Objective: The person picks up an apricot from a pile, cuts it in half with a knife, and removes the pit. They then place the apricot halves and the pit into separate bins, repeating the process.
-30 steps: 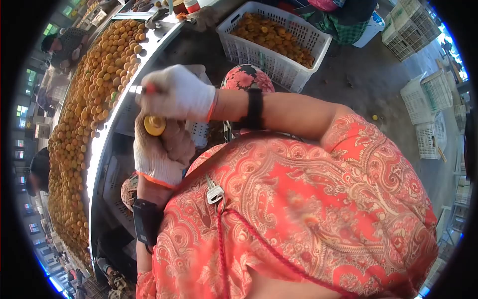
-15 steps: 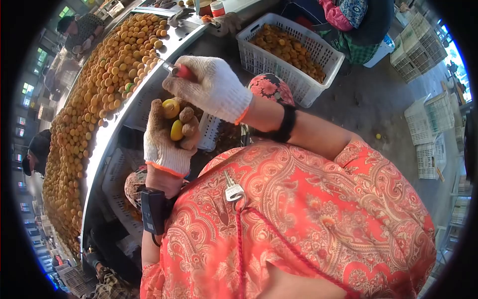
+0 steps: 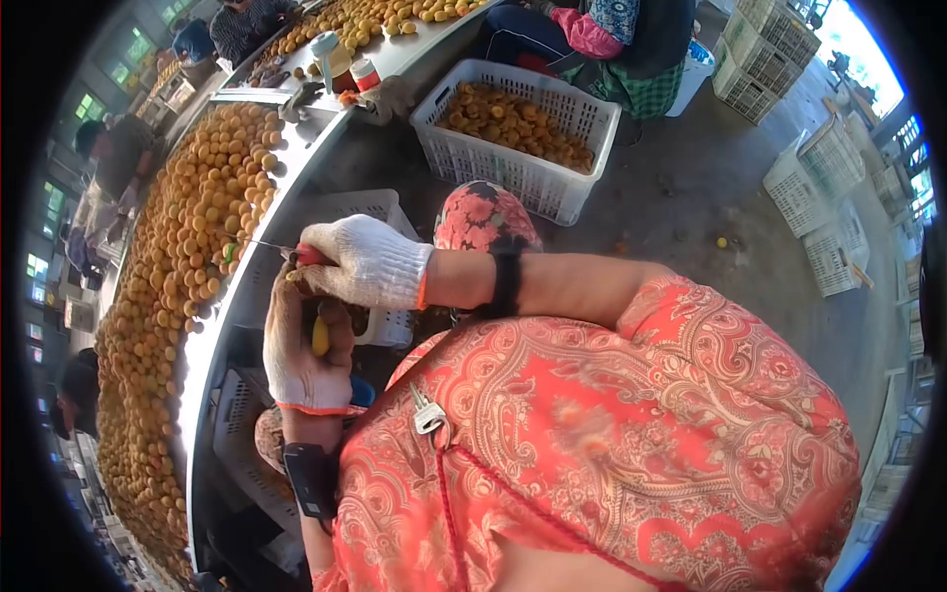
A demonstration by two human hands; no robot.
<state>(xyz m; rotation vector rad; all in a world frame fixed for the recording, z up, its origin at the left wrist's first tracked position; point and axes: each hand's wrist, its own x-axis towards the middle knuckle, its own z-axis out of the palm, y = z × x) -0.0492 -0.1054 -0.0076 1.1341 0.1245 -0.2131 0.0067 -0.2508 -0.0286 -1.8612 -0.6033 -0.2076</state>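
My right hand (image 3: 367, 262), in a white knit glove, grips the red handle (image 3: 312, 256) of a knife. Its thin blade points left toward the table. Just below, my left hand (image 3: 301, 360) wears a soiled glove and curls around a yellow-orange apricot (image 3: 321, 336) in the palm. My right fingers meet the left fingertips, so whatever lies between them is mostly hidden. Whole apricots (image 3: 202, 232) lie heaped on the metal table to the left of both hands.
A white crate (image 3: 503, 192) of halved apricots stands ahead on the floor, beside a seated person in pink sleeves. Another white crate (image 3: 395, 329) is below my hands. A jar (image 3: 330, 61) and a red-and-white container (image 3: 364, 74) stand on the table. Stacked crates (image 3: 764, 54) are at right.
My view has shifted. The right hand has come down to the left fingertips, covering the upper apricot seen earlier. The knife blade now points further left.
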